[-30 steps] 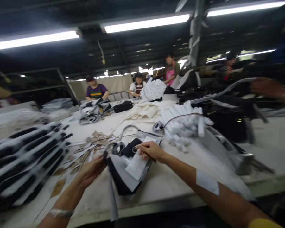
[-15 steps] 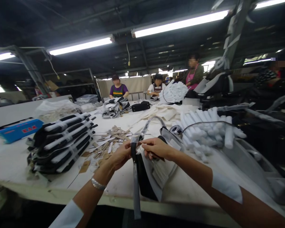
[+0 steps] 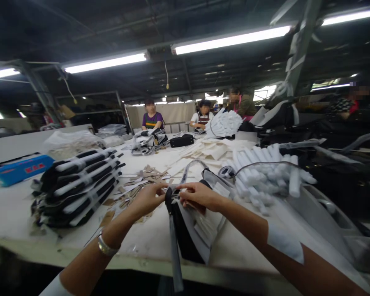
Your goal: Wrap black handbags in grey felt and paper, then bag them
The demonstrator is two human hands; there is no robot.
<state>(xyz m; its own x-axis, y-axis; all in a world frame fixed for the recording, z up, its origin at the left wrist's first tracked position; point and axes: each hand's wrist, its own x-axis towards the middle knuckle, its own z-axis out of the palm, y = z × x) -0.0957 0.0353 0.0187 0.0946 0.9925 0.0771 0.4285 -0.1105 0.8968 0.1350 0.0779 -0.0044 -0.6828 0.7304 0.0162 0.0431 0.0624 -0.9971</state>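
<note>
Left hand (image 3: 148, 198) and right hand (image 3: 198, 195) meet with fingers closed, both pinching the top of a grey strap (image 3: 173, 242) on a black-and-white bag (image 3: 189, 236). The bag lies at the table's (image 3: 12, 209) near edge, its strap hanging over. A stack of bags (image 3: 77, 185) sits to the left, cardboard scraps (image 3: 140, 176) just beyond, and white rolls (image 3: 265, 172) to the right.

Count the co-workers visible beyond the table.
4: purple-shirted person and white-shirted person at the far end, green-jacketed person beside them, dark-shirted person far right. Others may be hidden.
</note>
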